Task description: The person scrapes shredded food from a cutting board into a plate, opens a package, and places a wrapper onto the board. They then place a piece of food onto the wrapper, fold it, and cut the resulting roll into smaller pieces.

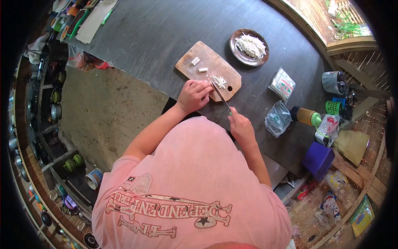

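A wooden cutting board (224,72) lies on the dark table. My right hand (241,125) is closed round the handle of a knife (221,96), whose blade reaches over the board. My left hand (193,96) rests at the board's near edge with its fingers curled beside the blade; what they press on is mostly hidden. Thin white strips (218,81) lie in a small pile just right of the blade. Farther back on the board are two pale pieces, one a block (195,61) and one smaller (203,70).
Behind the board a round plate (235,52) holds a heap of white shreds. To the right are a white packet (283,84), a clear plastic bag (277,119), a jar (304,115), a grater (324,133) and a purple container (318,160). Papers (94,25) lie at the far left.
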Action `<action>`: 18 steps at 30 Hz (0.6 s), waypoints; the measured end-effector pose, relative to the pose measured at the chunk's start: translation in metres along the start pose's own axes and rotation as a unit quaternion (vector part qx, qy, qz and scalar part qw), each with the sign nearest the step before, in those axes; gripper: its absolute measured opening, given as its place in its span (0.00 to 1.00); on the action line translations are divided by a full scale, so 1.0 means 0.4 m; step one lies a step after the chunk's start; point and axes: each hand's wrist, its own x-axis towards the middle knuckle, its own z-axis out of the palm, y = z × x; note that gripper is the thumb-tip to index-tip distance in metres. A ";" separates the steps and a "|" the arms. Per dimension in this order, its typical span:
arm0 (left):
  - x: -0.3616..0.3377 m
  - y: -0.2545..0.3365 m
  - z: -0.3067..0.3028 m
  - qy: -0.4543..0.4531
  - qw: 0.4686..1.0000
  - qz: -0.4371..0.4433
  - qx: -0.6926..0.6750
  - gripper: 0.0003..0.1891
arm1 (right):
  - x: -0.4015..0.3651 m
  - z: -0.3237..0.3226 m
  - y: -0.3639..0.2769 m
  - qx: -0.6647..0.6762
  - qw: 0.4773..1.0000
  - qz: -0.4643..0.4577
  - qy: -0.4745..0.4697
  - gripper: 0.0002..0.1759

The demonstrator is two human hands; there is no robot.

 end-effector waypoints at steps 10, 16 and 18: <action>-0.003 0.001 0.000 -0.008 1.000 0.013 0.019 0.16 | 0.001 0.040 -0.035 -0.113 0.992 0.032 -0.037 0.24; -0.006 -0.003 0.005 -0.006 1.000 0.015 0.017 0.16 | 0.046 0.090 -0.020 -0.111 0.994 0.019 0.007 0.24; -0.006 0.000 0.006 -0.004 1.000 0.012 0.014 0.16 | 0.043 0.087 -0.017 -0.102 0.995 0.013 0.015 0.25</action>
